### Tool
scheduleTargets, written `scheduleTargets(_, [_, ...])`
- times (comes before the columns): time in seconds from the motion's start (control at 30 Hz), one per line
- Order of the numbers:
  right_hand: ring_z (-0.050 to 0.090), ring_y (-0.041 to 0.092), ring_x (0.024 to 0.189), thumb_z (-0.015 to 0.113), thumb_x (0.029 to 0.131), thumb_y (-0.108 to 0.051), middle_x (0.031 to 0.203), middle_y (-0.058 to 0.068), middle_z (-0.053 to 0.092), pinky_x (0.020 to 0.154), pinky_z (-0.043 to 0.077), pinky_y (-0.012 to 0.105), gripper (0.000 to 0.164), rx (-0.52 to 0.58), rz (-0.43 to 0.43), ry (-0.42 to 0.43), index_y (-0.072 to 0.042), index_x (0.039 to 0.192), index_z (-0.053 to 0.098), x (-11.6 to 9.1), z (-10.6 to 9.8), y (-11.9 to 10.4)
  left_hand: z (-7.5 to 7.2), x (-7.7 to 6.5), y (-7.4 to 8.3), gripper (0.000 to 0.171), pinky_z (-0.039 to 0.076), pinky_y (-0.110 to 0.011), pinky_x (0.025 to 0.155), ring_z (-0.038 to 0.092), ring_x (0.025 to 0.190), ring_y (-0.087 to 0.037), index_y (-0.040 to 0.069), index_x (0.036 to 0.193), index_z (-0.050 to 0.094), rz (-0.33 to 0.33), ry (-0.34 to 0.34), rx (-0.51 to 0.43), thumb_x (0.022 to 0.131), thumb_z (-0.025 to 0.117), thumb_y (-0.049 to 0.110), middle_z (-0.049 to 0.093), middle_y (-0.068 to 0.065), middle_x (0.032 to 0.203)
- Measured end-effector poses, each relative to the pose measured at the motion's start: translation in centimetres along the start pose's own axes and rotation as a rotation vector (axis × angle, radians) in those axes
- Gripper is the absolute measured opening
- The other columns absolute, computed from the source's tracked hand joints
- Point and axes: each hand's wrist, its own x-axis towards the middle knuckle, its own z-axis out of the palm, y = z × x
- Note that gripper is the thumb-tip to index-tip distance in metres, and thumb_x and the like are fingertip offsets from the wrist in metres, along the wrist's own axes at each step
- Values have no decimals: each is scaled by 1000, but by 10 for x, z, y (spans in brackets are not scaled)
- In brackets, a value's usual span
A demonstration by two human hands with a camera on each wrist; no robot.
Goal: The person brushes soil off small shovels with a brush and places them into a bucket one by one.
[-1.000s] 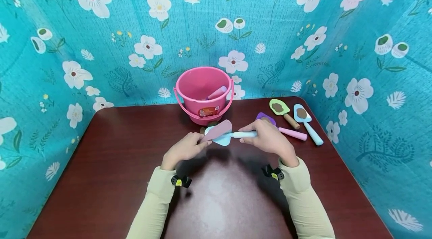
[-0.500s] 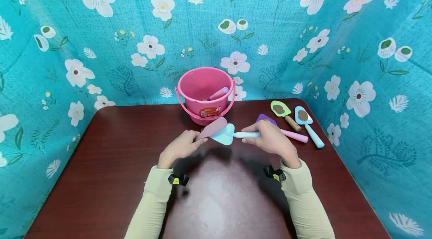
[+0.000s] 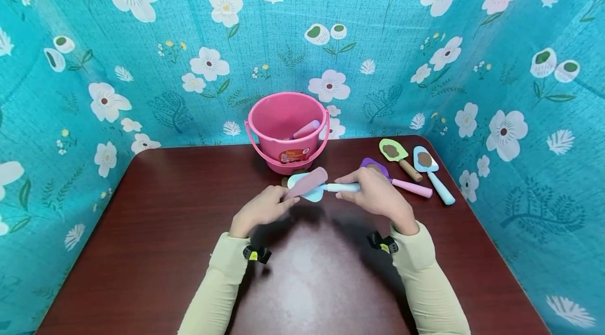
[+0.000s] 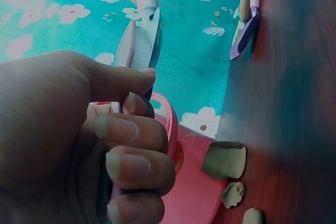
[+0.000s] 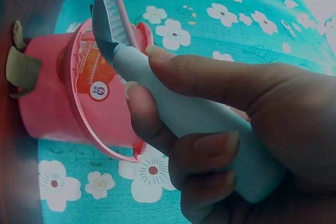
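My left hand (image 3: 260,210) grips a mauve-pink brush (image 3: 309,181) whose pale bristles (image 5: 111,11) show in the right wrist view. Its bristle side lies against the blade of a light blue toy trowel (image 3: 315,196), covering part of it. My right hand (image 3: 380,197) holds that trowel by its pale handle (image 5: 189,108), thumb along one side and fingers curled round the other. Both hands are raised over the table, just in front of a pink bucket (image 3: 283,147). Part of the brush is hidden inside my left fingers.
In the bucket lies a pink-handled tool (image 3: 306,130). At the right are a purple trowel (image 3: 411,188), a green trowel (image 3: 391,150) and another light blue trowel (image 3: 440,189), with brown patches on their blades. Dried brownish clumps (image 4: 224,160) lie beside the bucket on the dark table (image 3: 165,230).
My left hand drew the brush leftward along the trowel blade, then came back right across it. My right hand and the trowel stay nearly in place.
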Motion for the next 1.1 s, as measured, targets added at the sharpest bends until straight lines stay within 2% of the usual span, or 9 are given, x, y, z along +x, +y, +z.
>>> scheduleTargets(0.2, [55, 6, 59, 77, 76, -31, 82, -13, 69, 53, 45, 25, 33, 10, -8, -20, -17, 105, 72, 0, -2, 1, -6, -1, -6, 29, 36, -25, 44, 40, 46, -11, 13, 75, 58, -19, 7, -9, 91, 57, 38, 45, 0, 55])
scheduleTargets(0.4, [51, 12, 64, 77, 76, -31, 75, -16, 66, 52, 43, 27, 29, 3, 38, -12, -20, 103, 73, -2, -7, 3, -12, -1, -10, 27, 38, -25, 45, 41, 47, -10, 16, 74, 56, -38, 56, 2, 90, 58, 38, 46, 0, 55])
scheduleTargets(0.6, [52, 14, 69, 76, 76, -31, 75, -15, 66, 53, 44, 28, 30, 27, 55, -24, -20, 104, 73, -3, -9, 6, -15, -4, -11, 28, 39, -25, 46, 41, 46, -10, 16, 75, 56, -18, 47, -29, 90, 58, 39, 46, 0, 55])
scheduleTargets(0.77, [51, 12, 58, 75, 76, -33, 76, -16, 67, 51, 43, 27, 31, 53, 41, -39, -21, 104, 72, -2, -4, 5, -11, -7, 2, 35, 36, -25, 47, 38, 48, -9, 12, 74, 57, 57, 0, -74, 91, 56, 42, 43, 1, 55])
scheduleTargets(0.9, [51, 11, 57, 75, 77, -35, 75, -16, 67, 50, 43, 26, 31, 37, 23, -40, -20, 104, 72, -2, -3, 4, -4, -6, 13, 34, 35, -24, 46, 36, 47, -8, 13, 75, 57, 100, -27, -48, 91, 54, 43, 41, 3, 54])
scheduleTargets(1.1, [52, 11, 59, 76, 76, -31, 76, -16, 67, 51, 43, 26, 30, 25, 21, -22, -19, 104, 72, -3, -5, 3, 2, -3, 12, 31, 36, -23, 47, 38, 46, -7, 13, 75, 55, 56, -14, 14, 92, 55, 38, 42, 3, 54])
